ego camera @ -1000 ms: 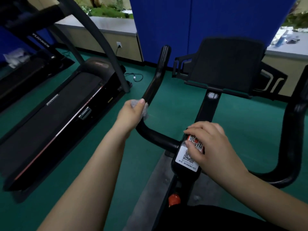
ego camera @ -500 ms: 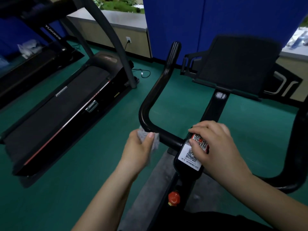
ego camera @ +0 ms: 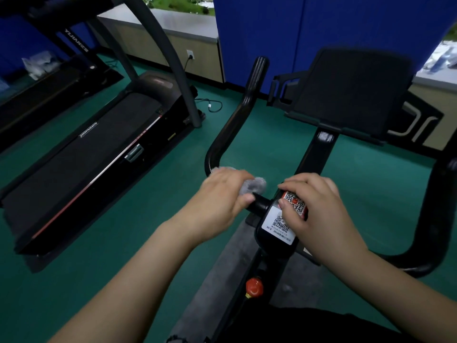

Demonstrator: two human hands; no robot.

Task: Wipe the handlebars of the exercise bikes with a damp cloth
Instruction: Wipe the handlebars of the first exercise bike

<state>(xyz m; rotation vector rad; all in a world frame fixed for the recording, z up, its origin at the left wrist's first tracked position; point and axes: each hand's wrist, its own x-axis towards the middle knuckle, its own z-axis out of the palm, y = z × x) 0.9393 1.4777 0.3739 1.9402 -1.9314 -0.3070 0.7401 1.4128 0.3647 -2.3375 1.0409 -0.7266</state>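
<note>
A black exercise bike stands right in front of me. Its left handlebar [ego camera: 237,120] curves up and away; the right handlebar [ego camera: 435,219] loops at the right edge. My left hand [ego camera: 222,194] presses a grey cloth [ego camera: 254,185] around the lower part of the left bar, close to the centre clamp. My right hand [ego camera: 314,206] rests on the clamp block, covering part of its QR stickers [ego camera: 278,227]. The bike's black tablet holder [ego camera: 351,95] sits above the stem. A red knob [ego camera: 254,287] shows lower on the frame.
A black treadmill [ego camera: 99,157] lies on the green floor to the left, with a second treadmill [ego camera: 49,78] behind it. A blue partition [ego camera: 296,33] and a low counter [ego camera: 173,40] stand at the back. A grey mat [ego camera: 222,280] lies under the bike.
My left hand has slid the cloth down the left handlebar from its upright part, round the bend, to the section beside the centre clamp. My right hand has stayed on the clamp.
</note>
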